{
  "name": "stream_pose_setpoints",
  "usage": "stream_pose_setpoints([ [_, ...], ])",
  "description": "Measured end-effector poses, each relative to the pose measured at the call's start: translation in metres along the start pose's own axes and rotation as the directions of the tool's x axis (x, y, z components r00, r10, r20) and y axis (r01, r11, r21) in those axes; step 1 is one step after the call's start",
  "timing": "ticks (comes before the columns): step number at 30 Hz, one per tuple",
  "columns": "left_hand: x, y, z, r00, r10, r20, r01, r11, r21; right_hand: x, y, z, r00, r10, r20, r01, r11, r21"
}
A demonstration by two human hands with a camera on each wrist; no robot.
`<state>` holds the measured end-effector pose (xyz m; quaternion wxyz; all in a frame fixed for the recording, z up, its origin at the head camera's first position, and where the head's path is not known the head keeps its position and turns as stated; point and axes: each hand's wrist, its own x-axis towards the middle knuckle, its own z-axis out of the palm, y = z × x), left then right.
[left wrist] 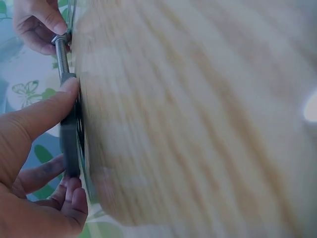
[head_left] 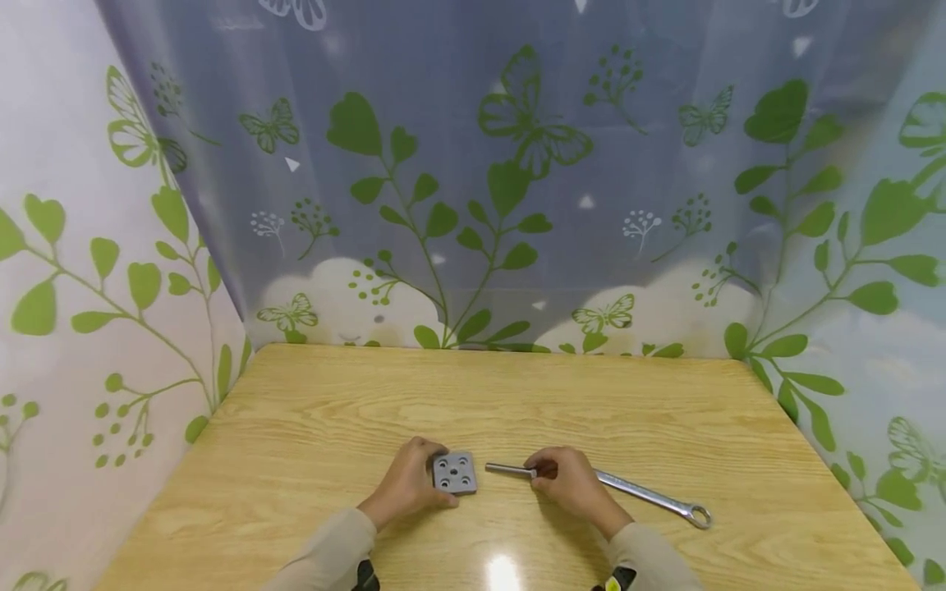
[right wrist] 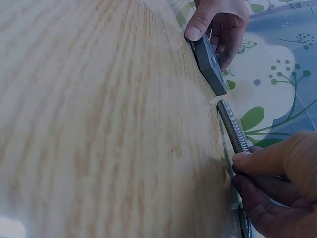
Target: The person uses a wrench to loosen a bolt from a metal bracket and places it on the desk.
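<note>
A square grey metal plate with several round holes is gripped at its left side by my left hand, thumb at the near edge and fingers at the far edge. Just right of it, my right hand pinches a threaded bolt near its head. The bolt's free end points left at the plate, with a small gap between them in the head view. In the right wrist view the thread of the bolt shows clearly, and the plate is seen nearly edge-on.
A combination wrench lies on the wooden table, its ring end to the right and its other end hidden behind my right hand. A patterned curtain with leaves and butterflies encloses the back and sides of the table.
</note>
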<state>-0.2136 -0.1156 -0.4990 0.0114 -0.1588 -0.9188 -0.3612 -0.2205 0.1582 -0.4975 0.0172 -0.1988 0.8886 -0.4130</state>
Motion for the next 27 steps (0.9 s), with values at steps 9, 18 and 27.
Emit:
stream_pose_setpoints([
  [9, 0.000, -0.003, -0.001, 1.000, 0.023, 0.007, -0.023, 1.000, 0.011, 0.006, -0.002, 0.002, 0.997, -0.039, 0.059, 0.040, 0.999, -0.018],
  [18, 0.001, -0.003, 0.001, 1.000, 0.016, 0.017, -0.016, 1.000, 0.014, 0.005, -0.004, -0.002, 0.997, -0.036, 0.063, 0.037, 0.999, -0.011],
  [27, 0.004, -0.003, -0.007, 0.999, 0.038, 0.034, -0.039, 0.999, 0.026, 0.011, -0.010, -0.029, 0.995, -0.090, 0.035, 0.093, 0.991, -0.097],
])
